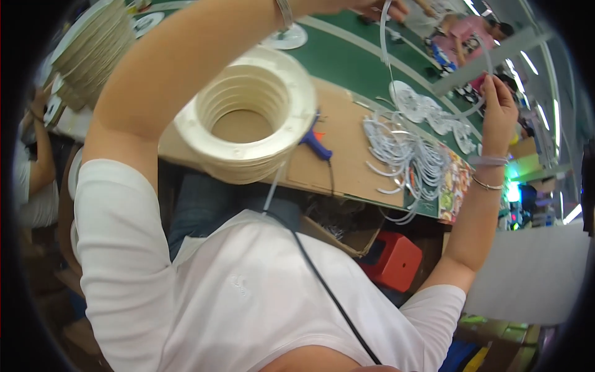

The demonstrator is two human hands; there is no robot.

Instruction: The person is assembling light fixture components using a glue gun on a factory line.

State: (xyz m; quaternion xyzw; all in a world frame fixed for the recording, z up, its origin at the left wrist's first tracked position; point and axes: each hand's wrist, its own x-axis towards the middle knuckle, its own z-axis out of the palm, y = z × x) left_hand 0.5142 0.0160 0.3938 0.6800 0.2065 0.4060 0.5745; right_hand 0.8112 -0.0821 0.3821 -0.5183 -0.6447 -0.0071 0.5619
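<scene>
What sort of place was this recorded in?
Probably a factory assembly workshop: a long green workbench, a heap of curled pale tubing, a blue glue gun, and another person in pink farther off.

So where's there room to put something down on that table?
Bare cardboard lies between the blue glue gun and the whitish tube pile, and green tabletop shows beyond it. It's crowded at that pile and around the big cream spool.

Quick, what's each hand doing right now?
Left hand: closed on translucent tubing, partly cut off by the frame.
Right hand: closed, pinching translucent tubing between thumb and fingers.
</scene>
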